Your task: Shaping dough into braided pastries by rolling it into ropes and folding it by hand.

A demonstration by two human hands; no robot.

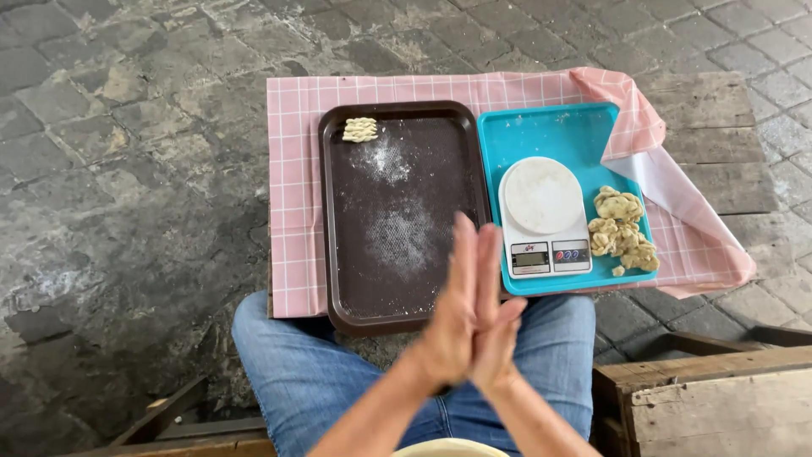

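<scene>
Head view shows my left hand point(450, 309) and my right hand point(495, 317) pressed flat together, palm to palm, fingers straight and pointing up and away from me. I cannot tell if anything is squeezed between them. They hover over the near edge of a long brown tray point(338, 254), dusted with white flour. One small ridged dough piece point(359, 129) lies in its far left corner, long side going left to right. Beside it sits a blue tray point(516, 135) with a white kitchen scale point(543, 216) with a round top, and lumpy dough point(622, 233). Both trays rest on a pink checked cloth point(292, 169).
</scene>
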